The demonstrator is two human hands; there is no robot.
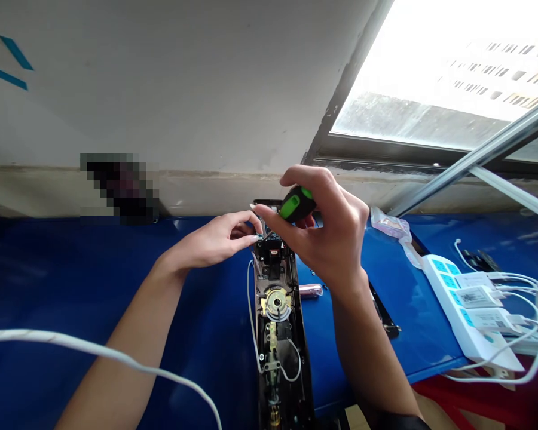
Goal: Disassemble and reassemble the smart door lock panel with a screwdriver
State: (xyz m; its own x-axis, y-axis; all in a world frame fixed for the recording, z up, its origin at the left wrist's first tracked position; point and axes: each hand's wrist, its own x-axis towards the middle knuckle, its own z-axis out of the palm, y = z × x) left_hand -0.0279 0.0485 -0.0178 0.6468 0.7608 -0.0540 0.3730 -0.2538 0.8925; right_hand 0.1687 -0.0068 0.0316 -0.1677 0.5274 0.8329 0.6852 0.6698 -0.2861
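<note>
A long black housing (pixel 275 278), which looks like an opened electronic door lock, lies with its inner parts exposed. A brass-coloured round part (pixel 277 303) sits at its middle, and a thin grey cable (pixel 250 298) runs along its left side. My right hand (pixel 332 227) is closed around a green and black screwdriver (pixel 298 204), tilted with its shaft toward the upper end of the housing. There, my left hand (pixel 226 239) pinches with thumb and index finger close to the screwdriver's tip. Whatever lies between those fingertips is too small to make out.
Blue covering lies over the table (pixel 206 334). At right stands a white power strip (pixel 470 316) with several chargers and cables. A pink cylinder (pixel 311 291) is beside the housing. One white cable (pixel 116 355) crosses the lower left foreground. Behind are a wall and a window.
</note>
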